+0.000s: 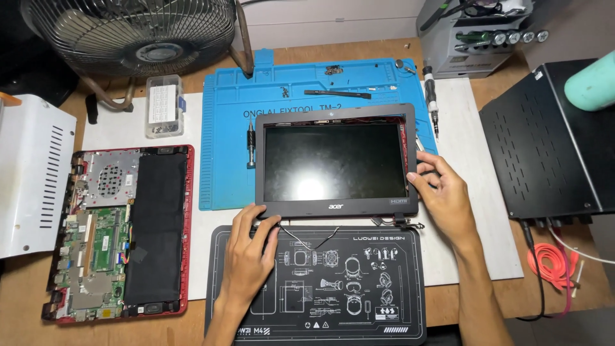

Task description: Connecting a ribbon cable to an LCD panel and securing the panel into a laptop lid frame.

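Observation:
A detached laptop screen assembly (334, 160) with a dark grey bezel lies flat on the blue silicone work mat (224, 128), its lower edge near the black printed mat (320, 288). My left hand (251, 253) rests on the black mat with its fingertips on the screen's lower left corner. My right hand (442, 192) grips the screen's right edge, fingers curled over the bezel. Thin cables (314, 240) trail from the hinge side onto the black mat.
An opened red laptop base (122, 230) showing its board and black battery lies at the left. A screwdriver (251, 144), a black pry tool (336, 93), a clear screw box (163, 106), a fan (131, 32), a white box (29, 173) and a black box (551, 147) surround the mats.

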